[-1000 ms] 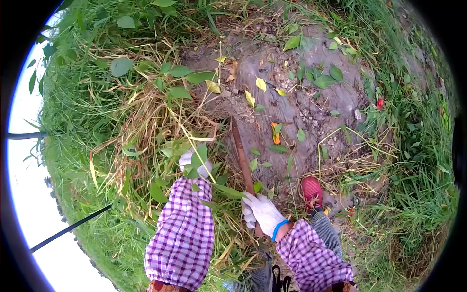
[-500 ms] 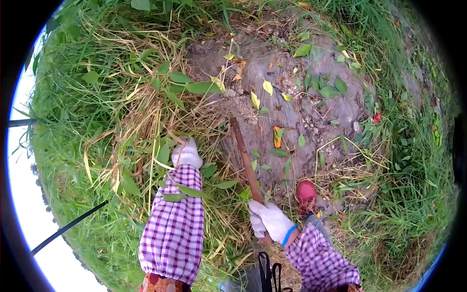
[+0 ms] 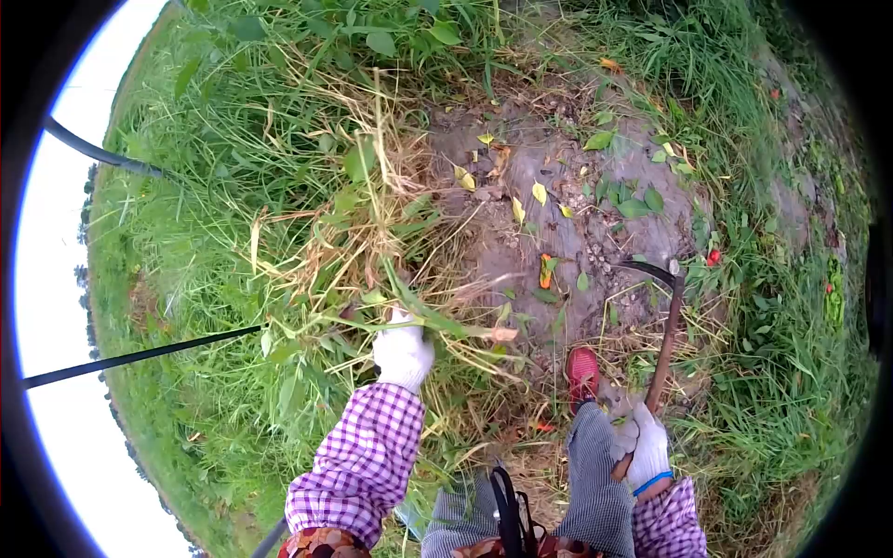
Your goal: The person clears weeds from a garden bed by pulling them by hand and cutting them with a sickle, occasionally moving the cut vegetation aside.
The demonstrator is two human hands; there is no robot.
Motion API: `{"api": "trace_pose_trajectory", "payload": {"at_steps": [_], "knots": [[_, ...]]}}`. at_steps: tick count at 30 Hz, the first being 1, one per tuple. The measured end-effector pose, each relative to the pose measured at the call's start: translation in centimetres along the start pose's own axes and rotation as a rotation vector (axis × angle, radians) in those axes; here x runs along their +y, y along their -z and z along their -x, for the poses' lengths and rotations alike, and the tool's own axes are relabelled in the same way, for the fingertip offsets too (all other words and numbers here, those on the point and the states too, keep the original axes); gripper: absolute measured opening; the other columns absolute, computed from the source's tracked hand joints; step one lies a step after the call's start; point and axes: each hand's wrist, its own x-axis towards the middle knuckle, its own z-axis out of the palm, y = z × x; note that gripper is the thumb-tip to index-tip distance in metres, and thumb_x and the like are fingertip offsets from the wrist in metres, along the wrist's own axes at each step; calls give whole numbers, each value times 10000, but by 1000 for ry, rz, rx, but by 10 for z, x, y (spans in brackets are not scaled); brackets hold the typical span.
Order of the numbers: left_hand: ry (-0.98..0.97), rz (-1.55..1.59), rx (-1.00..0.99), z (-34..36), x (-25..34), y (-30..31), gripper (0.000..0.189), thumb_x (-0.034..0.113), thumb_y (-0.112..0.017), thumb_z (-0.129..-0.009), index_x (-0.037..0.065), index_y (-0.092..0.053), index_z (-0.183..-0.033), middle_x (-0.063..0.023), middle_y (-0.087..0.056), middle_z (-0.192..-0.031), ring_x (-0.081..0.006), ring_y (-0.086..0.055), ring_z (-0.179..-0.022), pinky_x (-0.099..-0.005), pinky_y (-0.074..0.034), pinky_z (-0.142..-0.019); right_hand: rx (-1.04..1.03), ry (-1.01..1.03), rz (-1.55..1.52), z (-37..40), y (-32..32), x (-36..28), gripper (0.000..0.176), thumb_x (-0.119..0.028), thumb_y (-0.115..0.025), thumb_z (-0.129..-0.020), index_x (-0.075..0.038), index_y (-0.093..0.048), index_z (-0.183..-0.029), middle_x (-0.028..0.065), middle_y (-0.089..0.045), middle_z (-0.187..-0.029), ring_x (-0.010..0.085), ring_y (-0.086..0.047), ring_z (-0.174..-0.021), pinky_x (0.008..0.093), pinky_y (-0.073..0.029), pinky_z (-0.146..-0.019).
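Observation:
My left hand (image 3: 404, 353), in a white glove, is closed around a bunch of leafy plant stalks (image 3: 419, 321). A pale stub end of one stalk points right, over the edge of the bare ground. My right hand (image 3: 642, 442), gloved in white with a blue cuff edge, grips the lower part of a sickle (image 3: 666, 346) with a long wooden handle. Its thin, dark curved blade points left, just above the plastic-covered ground. Grass and leaves partly hide the fingers of my left hand.
Grey plastic film (image 3: 549, 242) covers the soil ahead, scattered with yellow and green leaves. A red pepper (image 3: 713, 258) lies at its right side. My red shoe (image 3: 583, 367) stands at the near edge. Tall grass (image 3: 205, 260) grows left, with dark poles (image 3: 139, 356) crossing it.
The sickle has swung right, away from the plant base, and its blade now shows. My left hand has moved right with the stalks, which are now tilted over with a stub end showing.

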Motion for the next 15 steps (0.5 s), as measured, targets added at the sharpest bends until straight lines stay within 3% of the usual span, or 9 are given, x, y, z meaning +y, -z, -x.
{"api": "trace_pose_trajectory", "payload": {"at_steps": [1,2,4,5,6,9,11,14,15], "knots": [[164,864,-15,2,-28,-24,430,280,-605,-912,113,-505,-1296,-112,-627,-1135,-279,-635,-880,-426,-544,-827,-98,-60,-20,7,5,-2,172,-313,-533,-978,-162,-515,-899,-49,-441,-551,119,-431,-400,291,-383,-356],[340,1723,123,4,-56,-47,346,262,-573,-946,94,-534,-1247,-99,-644,-1080,-270,-626,-833,-425,-545,-821,-246,-148,-111,7,16,-2,166,-312,-529,-982,-162,-528,-912,-56,-465,-571,117,-446,-415,287,-393,-369],[390,1577,30,36,-61,-3,277,286,-501,-993,65,-542,-1153,-94,-615,-999,-224,-597,-840,-402,-507,-858,-315,-268,-206,27,23,0,166,-303,-518,-988,-165,-524,-897,-61,-465,-577,110,-449,-420,287,-393,-380],[346,2165,131,50,-59,5,357,267,-568,-963,0,-483,-1183,-134,-547,-1136,-245,-593,-1008,-389,-531,-899,-403,-363,-305,35,19,-6,170,-295,-507,-993,-168,-521,-881,-66,-466,-584,103,-452,-426,288,-393,-390],[190,2305,68,46,-87,-36,354,249,-577,-957,8,-479,-1198,-131,-539,-1140,-242,-579,-1031,-383,-515,-929,-393,-396,-271,55,8,-12,314,-291,-507,-996,-192,-427,-709,-70,-366,-565,80,-380,-450,264,-335,-432],[-412,1896,150,70,-116,-52,305,211,-535,-979,49,-488,-1234,-107,-542,-1116,-216,-567,-1039,-330,-490,-937,-579,-459,-202,48,42,15,219,-290,-478,-1005,-164,-486,-826,-82,-423,-583,71,-424,-452,287,-392,-435],[-233,2674,-124,66,-132,-77,245,190,-549,-974,67,-528,-1186,-45,-593,-1066,-138,-599,-965,-281,-502,-798,-589,-423,-112,70,40,7,210,-274,-503,-997,-162,-477,-821,-81,-399,-581,68,-412,-473,266,-371,-432],[-29,2166,185,118,-99,-10,176,128,-625,-914,72,-569,-1071,-44,-586,-960,-114,-569,-790,-251,-477,-698,-402,-167,287,112,26,-5,183,-266,-568,-956,-93,-530,-913,-34,-483,-611,109,-489,-488,245,-374,-431],[-63,1829,246,137,-79,17,188,41,-663,-845,73,-561,-1000,-36,-570,-929,-108,-549,-770,-253,-464,-695,-408,-161,290,118,22,-6,183,-266,-568,-956,-93,-530,-913,-34,-483,-611,109,-489,-488,245,-374,-431]]}}
